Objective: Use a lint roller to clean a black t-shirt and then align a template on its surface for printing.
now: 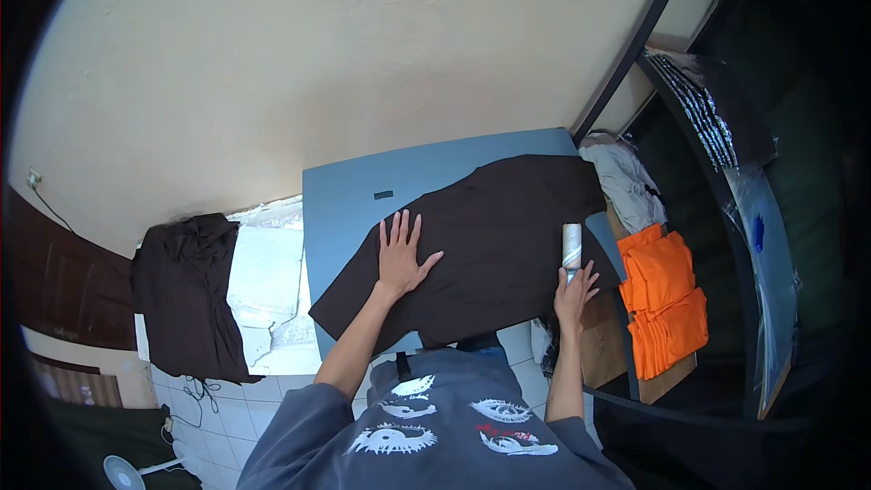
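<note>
My left hand (400, 259) lies flat on the shirt (490, 236); my right hand (575, 295) grips the roller (572, 247) at three o'clock (mid-delinting, next stroke needs taut cloth).

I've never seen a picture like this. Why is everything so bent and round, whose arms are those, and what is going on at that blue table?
There is no machine here: a person wears a wide fisheye camera on the head, looking down, so straight edges curve near the rim. The arms coming up from the bottom are that person's own. The left hand lies flat, fingers spread, on a dark garment laid out on a blue table. The right hand holds a lint roller by its handle, with the roll at the garment's right edge. To the right sits a stack of folded orange cloths, with a pale bundle of fabric behind it. To the left, another dark cloth hangs over a white surface.
</note>
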Available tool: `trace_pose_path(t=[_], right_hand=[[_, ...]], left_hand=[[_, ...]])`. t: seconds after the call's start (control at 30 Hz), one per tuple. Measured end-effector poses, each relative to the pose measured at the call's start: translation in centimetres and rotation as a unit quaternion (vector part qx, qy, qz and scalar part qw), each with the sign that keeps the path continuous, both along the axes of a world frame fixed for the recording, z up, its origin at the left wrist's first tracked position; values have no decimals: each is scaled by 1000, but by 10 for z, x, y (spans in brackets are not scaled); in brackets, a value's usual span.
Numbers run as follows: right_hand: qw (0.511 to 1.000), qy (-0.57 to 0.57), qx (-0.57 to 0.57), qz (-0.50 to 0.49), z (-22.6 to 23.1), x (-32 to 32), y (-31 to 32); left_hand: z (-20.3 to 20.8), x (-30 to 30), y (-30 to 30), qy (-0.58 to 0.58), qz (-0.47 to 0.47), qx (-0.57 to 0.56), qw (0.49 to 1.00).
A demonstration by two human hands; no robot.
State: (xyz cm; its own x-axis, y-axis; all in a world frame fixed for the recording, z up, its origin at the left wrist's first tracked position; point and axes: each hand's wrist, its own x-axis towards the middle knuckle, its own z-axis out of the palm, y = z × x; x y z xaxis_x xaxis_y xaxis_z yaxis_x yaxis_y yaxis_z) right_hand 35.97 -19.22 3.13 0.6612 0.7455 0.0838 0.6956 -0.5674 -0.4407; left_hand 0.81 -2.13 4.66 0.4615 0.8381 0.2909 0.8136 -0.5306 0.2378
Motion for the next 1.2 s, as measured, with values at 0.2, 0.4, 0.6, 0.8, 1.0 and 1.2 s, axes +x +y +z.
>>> trace_pose_path(t=[0.2,0.4,0.6,0.8,1.0,1.2], right_hand=[[998,-26,-54,24,-3,-13,51],[967,-12,-3,255,-12,-70,129],[821,29,35,568,12,-123,177],[852,108,101,502,69,-139,127],[958,70,171,219,41,-34,111],[976,36,195,92,32,52,154]], left_hand=[[17,-38,-27,5,69,-18,997],[13,-95,-107,37,239,-36,970],[18,-96,-200,51,324,-142,934],[78,-88,-226,116,388,-279,871],[69,-84,-123,-145,221,-28,964],[42,-65,-11,-137,71,-49,987]])
